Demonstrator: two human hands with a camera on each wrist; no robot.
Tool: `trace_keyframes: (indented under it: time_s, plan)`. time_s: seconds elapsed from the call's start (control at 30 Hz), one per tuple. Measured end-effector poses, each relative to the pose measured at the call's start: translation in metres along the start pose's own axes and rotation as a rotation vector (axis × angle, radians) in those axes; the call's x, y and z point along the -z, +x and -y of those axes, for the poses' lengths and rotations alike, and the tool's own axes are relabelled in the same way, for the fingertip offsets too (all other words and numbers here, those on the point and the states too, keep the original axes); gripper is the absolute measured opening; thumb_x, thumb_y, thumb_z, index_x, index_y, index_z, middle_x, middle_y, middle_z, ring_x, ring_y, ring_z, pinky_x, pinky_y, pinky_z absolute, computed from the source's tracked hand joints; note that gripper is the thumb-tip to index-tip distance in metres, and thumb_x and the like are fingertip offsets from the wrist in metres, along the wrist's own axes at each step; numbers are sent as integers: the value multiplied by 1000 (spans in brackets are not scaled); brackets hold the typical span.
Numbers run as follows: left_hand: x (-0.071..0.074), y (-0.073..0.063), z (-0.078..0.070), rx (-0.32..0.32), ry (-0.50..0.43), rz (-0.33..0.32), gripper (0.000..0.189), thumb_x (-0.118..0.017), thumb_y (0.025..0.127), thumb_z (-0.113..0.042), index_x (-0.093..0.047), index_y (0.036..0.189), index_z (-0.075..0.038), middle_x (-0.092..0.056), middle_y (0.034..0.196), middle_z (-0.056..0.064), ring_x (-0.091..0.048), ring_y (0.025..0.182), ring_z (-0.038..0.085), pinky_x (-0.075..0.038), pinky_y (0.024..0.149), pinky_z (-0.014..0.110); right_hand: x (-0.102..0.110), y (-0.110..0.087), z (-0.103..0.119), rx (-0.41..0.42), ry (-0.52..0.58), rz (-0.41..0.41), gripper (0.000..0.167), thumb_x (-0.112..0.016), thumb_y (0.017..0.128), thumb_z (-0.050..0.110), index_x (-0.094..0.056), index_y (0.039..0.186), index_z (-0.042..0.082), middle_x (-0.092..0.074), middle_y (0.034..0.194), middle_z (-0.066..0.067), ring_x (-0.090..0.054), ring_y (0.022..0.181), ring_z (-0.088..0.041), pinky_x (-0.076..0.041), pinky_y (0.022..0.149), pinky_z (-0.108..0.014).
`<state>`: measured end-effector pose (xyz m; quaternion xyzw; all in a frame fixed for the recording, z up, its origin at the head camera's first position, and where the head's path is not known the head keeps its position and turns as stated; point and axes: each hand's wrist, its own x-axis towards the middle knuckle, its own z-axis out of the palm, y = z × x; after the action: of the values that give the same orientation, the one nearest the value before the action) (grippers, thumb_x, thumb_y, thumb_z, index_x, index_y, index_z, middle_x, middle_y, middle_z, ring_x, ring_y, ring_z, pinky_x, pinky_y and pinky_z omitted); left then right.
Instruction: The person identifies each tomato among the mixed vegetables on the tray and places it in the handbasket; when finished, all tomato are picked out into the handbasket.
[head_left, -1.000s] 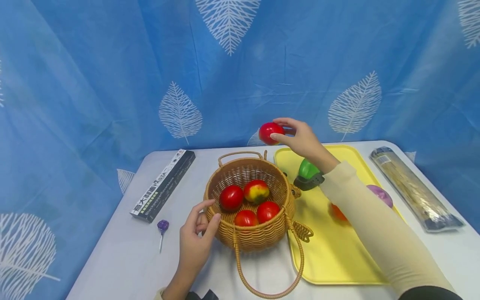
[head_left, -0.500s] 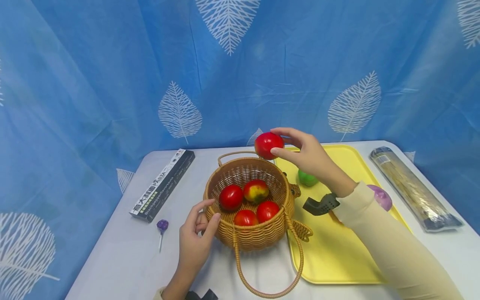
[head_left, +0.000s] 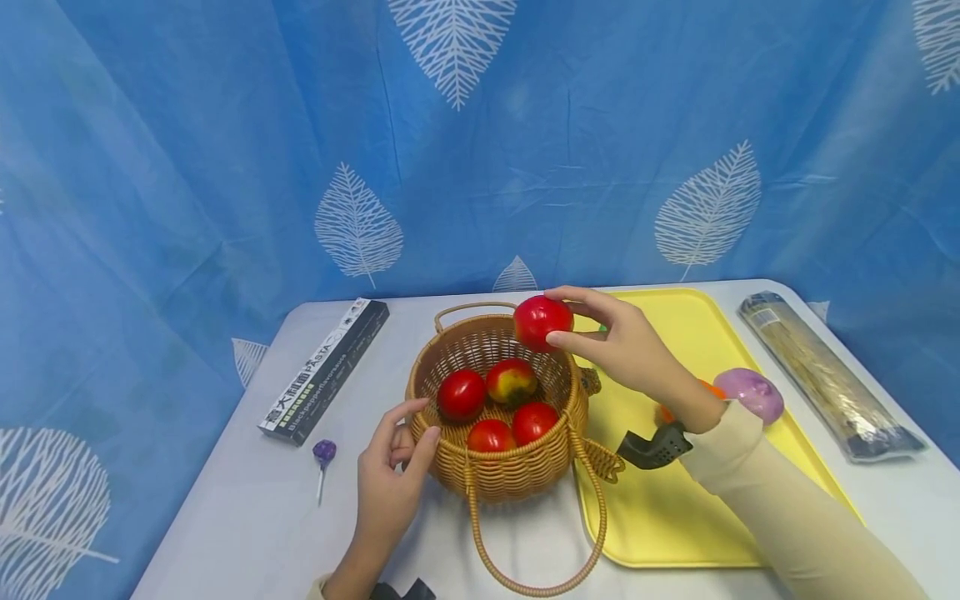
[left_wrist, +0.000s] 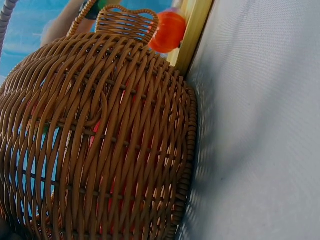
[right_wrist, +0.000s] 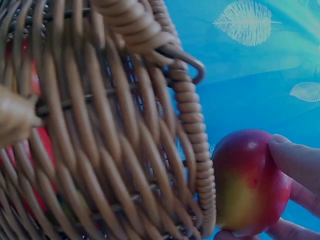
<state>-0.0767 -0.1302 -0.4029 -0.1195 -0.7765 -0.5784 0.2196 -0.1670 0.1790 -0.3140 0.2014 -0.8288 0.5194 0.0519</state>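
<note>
In the head view, my right hand (head_left: pixel 630 346) holds a red-and-yellow mango (head_left: pixel 542 323) between thumb and fingers, over the back right rim of the wicker basket (head_left: pixel 517 475). The right wrist view shows that mango (right_wrist: pixel 252 182) close to the woven rim, its yellow-green patch facing the camera. Several mostly red fruits lie inside the basket, among them a red-and-yellow one (head_left: pixel 512 382) and a plain red one (head_left: pixel 462 394). My left hand (head_left: pixel 393 475) grips the basket's left front rim with thumb and index finger. In the left wrist view the basket's side (left_wrist: pixel 110 130) hides that hand.
On the right lies a yellow tray (head_left: pixel 675 525) with a purple onion-like item (head_left: pixel 750 394) and an orange one (left_wrist: pixel 168 32). A clear noodle pack (head_left: pixel 828 379) is beyond it. Left are a black pasta box (head_left: pixel 326 371) and a purple lollipop (head_left: pixel 324 454). One basket handle (head_left: pixel 536 592) droops frontward.
My right hand has come down and nearer with the mango, from above the tray's back edge to the basket's back right rim. The left hand and basket stay in place.
</note>
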Motion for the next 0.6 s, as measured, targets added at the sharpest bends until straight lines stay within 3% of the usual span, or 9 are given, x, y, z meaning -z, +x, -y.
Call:
trace_keyframes:
  time_s: [0.33,0.6]
  plan:
    - [0,-1,1,3,20,12,34,-73,95,-9,-65,129,-14,-35,63,8,-33,56,10,-31,48,25,-9,-5,-8,54,140,34,52,-80,91,17,-62,140,18,-59,140,0,-65,117,-20,-56,87,-33]
    - [0,-1,2,-3,13,7,35,-72,95,-7,-65,129,-13,-33,64,2,-32,56,13,-31,48,26,-14,-8,-11,98,120,32,50,-80,90,13,-63,137,14,-60,139,-3,-62,120,-25,-54,93,-34]
